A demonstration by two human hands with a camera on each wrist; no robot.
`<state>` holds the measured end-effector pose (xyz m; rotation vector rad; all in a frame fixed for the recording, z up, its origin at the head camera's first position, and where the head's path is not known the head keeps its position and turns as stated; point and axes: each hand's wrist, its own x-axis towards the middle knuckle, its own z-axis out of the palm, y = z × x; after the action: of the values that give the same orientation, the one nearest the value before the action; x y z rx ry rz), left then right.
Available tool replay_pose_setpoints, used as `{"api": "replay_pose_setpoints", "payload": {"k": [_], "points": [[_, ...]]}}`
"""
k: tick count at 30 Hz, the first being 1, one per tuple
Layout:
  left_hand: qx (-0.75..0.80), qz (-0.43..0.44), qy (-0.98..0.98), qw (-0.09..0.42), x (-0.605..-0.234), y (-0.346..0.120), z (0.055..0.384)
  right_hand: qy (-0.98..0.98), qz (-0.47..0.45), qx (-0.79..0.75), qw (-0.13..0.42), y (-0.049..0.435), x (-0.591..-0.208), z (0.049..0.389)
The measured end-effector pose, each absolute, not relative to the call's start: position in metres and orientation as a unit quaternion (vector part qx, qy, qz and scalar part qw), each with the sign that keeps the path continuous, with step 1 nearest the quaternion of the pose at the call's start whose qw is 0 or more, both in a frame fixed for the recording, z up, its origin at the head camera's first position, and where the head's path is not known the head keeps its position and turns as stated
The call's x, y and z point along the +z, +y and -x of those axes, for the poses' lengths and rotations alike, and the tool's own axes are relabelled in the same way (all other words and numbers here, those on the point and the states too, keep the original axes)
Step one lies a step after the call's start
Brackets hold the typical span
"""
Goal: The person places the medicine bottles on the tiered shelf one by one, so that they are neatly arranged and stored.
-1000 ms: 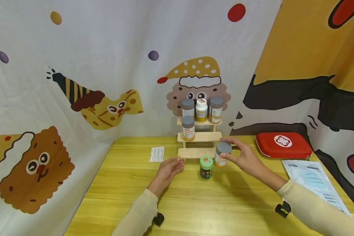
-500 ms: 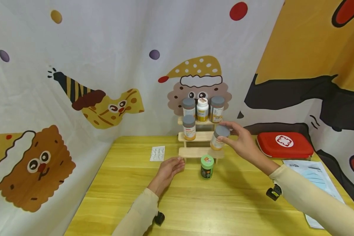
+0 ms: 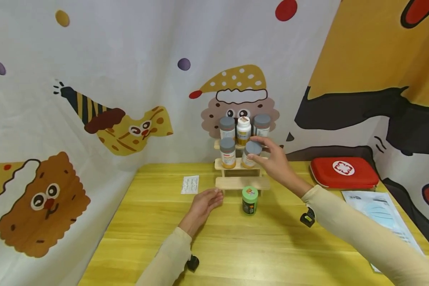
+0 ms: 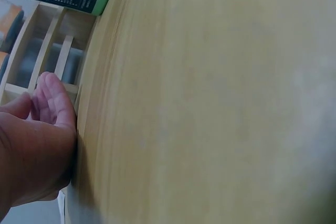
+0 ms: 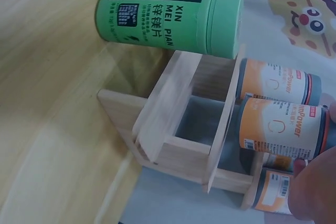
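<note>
My right hand [image 3: 274, 159] pinches a grey-capped pill bottle [image 5: 278, 128] with a white and orange label, at the right part of the middle step of a wooden tiered rack [image 3: 242, 183]. Just left of it on that step stands a matching bottle [image 3: 228, 154]. My left hand [image 3: 204, 204] rests by the rack's lower left corner, fingers loosely bent and holding nothing. On the top step are two grey-capped bottles with a white bottle [image 3: 244, 132] between them. A green-lidded bottle [image 3: 249, 201] stands on the table in front of the rack.
A blister pack [image 3: 190, 185] lies left of the rack on the wooden table [image 3: 136, 234]. To the right are a red zip case [image 3: 344, 173] and a mask packet [image 3: 379, 214], partly covered by my right sleeve. A printed curtain [image 3: 128, 71] hangs behind.
My right hand has lifted the grey-capped bottle from beside the rack's lower step and brought it up and left to the middle step. The left hand stays in place.
</note>
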<state>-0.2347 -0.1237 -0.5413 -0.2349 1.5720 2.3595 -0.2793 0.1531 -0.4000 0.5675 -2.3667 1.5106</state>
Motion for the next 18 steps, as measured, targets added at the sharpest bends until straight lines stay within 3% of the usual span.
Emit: {"api": "replay_pose_setpoints", "payload": {"k": [18], "points": [[0.818,0.081,0.55,0.147,-0.544,-0.124,0.236,-0.828,-0.182,0.518,0.119,0.136,-0.402,0.296]]}}
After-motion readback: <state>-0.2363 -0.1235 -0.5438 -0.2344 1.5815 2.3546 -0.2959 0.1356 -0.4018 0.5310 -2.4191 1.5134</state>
